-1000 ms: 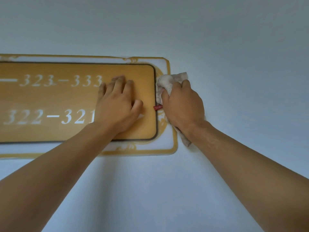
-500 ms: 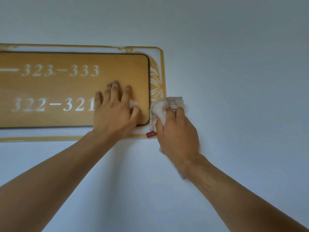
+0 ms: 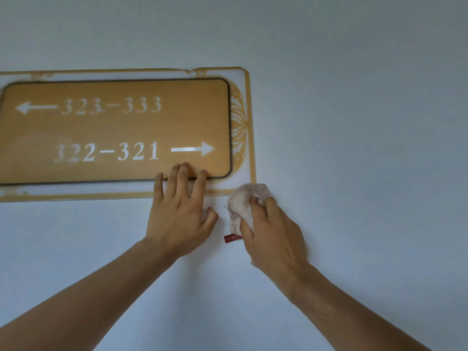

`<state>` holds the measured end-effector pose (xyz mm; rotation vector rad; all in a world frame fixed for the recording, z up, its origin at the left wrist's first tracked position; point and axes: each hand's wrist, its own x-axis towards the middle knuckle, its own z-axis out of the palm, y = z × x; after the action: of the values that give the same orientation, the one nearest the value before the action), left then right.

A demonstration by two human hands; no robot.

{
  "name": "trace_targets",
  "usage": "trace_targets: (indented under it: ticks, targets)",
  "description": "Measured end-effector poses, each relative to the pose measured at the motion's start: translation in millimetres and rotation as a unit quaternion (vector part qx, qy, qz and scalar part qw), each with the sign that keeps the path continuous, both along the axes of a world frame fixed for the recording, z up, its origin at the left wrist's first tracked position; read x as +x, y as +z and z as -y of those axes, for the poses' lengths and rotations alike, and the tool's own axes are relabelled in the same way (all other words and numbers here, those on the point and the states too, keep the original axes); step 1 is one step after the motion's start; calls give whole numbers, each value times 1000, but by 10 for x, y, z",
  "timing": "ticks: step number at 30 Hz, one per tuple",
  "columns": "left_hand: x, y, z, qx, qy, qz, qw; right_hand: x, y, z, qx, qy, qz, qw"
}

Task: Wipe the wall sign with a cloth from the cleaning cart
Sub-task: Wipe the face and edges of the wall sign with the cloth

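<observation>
Head view: the only view, looking at a pale blue-grey painted wall [image 3: 354, 122] with both bare forearms reaching up from the bottom edge.
Wall sign: a rectangular golden-orange wall sign with rounded corners and a dark outline [image 3: 141, 127], mounted on a white backing plate with a gold ornamental border [image 3: 250, 122]; its left end runs out of the picture.
Sign text: white characters, "323-333" with an arrow pointing left on the upper line, "322-321" with an arrow pointing right on the lower line.
Left hand: the left hand [image 3: 177, 216] lies flat against the wall, fingers spread and released, grasping nothing; the fingertips [image 3: 183, 171] overlap the bottom edge of the orange panel near its lower right corner, while the palm rests on the bare wall below the backing plate.
Right hand: the right hand [image 3: 273, 236] is clenched around a crumpled off-white cloth [image 3: 244, 203], fingers curled over it and pressing it to the wall.
Cloth position: the bunched top of the cloth sits just below the lower right corner of the backing plate, touching or nearly touching the gold border; which, cannot be told.
Tag: a small red fabric tag [image 3: 232, 238] hangs from the cloth's lower edge, between the two hands.
Hands apart: the thumbs are near each other but not touching.
</observation>
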<state>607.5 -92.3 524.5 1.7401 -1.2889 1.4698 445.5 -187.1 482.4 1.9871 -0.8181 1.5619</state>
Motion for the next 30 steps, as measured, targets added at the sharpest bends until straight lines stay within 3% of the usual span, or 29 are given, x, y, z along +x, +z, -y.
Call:
trace_targets:
  ticks: [8, 14, 20, 30]
  targets:
    - [7, -20, -173, 15, 15, 24, 999, -159, 219, -79, 17, 89, 103, 991]
    - [82, -150, -203, 32, 22, 15, 999, 43, 174, -27, 53, 12, 107, 993]
    - [229, -309, -170, 57, 30, 20, 998, 365, 150, -118, 95, 73, 183, 976]
    - [669, -463, -382, 58, -28, 34, 997, 768, 177, -370, 159, 62, 297, 940]
